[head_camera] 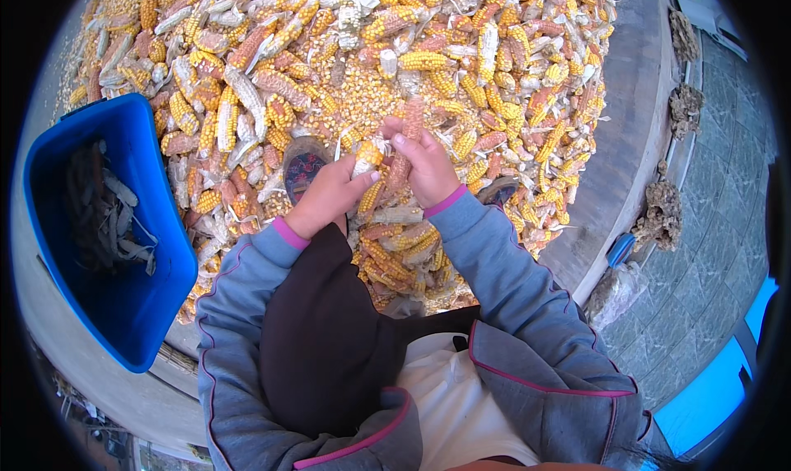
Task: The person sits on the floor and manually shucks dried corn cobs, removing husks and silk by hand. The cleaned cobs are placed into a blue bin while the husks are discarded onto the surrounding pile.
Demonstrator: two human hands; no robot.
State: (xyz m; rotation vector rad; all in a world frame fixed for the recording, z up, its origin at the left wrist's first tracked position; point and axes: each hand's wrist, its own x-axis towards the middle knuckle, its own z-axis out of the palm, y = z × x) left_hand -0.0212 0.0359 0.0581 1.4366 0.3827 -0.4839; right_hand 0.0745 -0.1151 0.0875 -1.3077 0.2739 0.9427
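Note:
My left hand (pixel 327 190) grips a short corn cob (pixel 369 154) that still carries yellow kernels at its upper end. In my right hand (pixel 426 165) is a long, reddish bare cob (pixel 413 117), held nearly upright with the thumb across it. The two cobs are close together in front of me; whether they touch is hard to tell. Beneath both hands spreads a large heap of partly shelled corn cobs (pixel 426 60). Loose yellow kernels (pixel 364 91) lie thick just beyond my hands. Some fingers of the left hand are hidden behind its cob.
A blue plastic bin (pixel 145 322) stands at my left, with stripped cobs and husk bits (pixel 120 224) inside. My shoe (pixel 303 162) rests among the cobs. Along the right, rough stones (pixel 660 214) and a clear plastic bag (pixel 618 292) border a grey tiled floor (pixel 710 224).

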